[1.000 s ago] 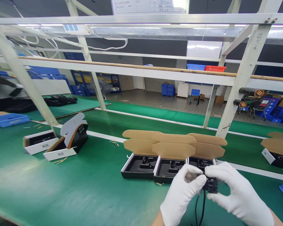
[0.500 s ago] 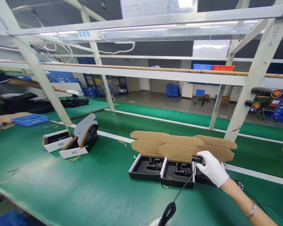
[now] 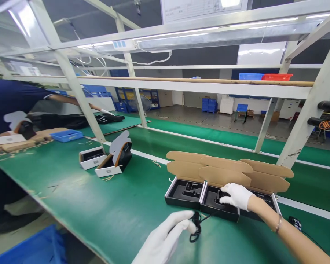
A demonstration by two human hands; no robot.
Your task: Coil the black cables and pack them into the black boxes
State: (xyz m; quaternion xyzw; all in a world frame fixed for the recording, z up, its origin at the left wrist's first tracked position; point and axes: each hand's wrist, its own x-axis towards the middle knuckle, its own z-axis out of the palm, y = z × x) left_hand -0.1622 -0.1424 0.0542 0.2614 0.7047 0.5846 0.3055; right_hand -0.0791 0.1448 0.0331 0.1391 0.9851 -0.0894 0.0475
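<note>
Three cartons with raised brown lids stand side by side. My gloved right hand [image 3: 236, 196] reaches down into the middle carton [image 3: 220, 214], fingers closed over its black tray; they hide most of the black cylindrical device they held a moment ago. From there a thin cable runs to the coiled black cable [image 3: 195, 227], pinched in my gloved left hand [image 3: 173, 233] just in front of the cartons. To the left, the first carton [image 3: 181, 203] shows a moulded black tray with small dark parts. The third carton [image 3: 275, 205] is partly behind my right wrist.
A black item with a cable [image 3: 294, 222] lies right of the cartons. Two white boxes, one small open box [image 3: 92, 158] and one with its lid up [image 3: 108, 171], stand left. Farther left are a blue tray [image 3: 66, 135] and a co-worker [image 3: 16, 99]. A rack post [image 3: 305, 110] rises behind.
My right hand has lowered the black cylindrical device into the middle carton. My left hand has come up into view with the coiled cable. The view has turned left.
</note>
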